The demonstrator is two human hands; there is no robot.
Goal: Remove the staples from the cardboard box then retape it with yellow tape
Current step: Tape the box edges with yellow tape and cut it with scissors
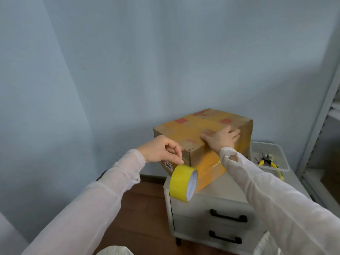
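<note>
A cardboard box (191, 131) with red printed marks stands on a white drawer cabinet (217, 196). Yellow tape runs over its top and down its near side. My right hand (221, 138) lies flat on the box top, fingers straight, pressing the tape band. My left hand (161, 150) pinches the top edge of a yellow tape roll (183, 183), which hangs in front of the box's lower near corner. A strip of tape (207, 171) stretches from the roll onto the box's side.
A clear plastic bin (281, 162) to the right of the box holds yellow-handled pliers (266, 161). The cabinet has two drawers with black handles (228, 218). A pale blue wall is behind, a grey shelf frame (320, 126) at right, and brown floor (143, 208) below.
</note>
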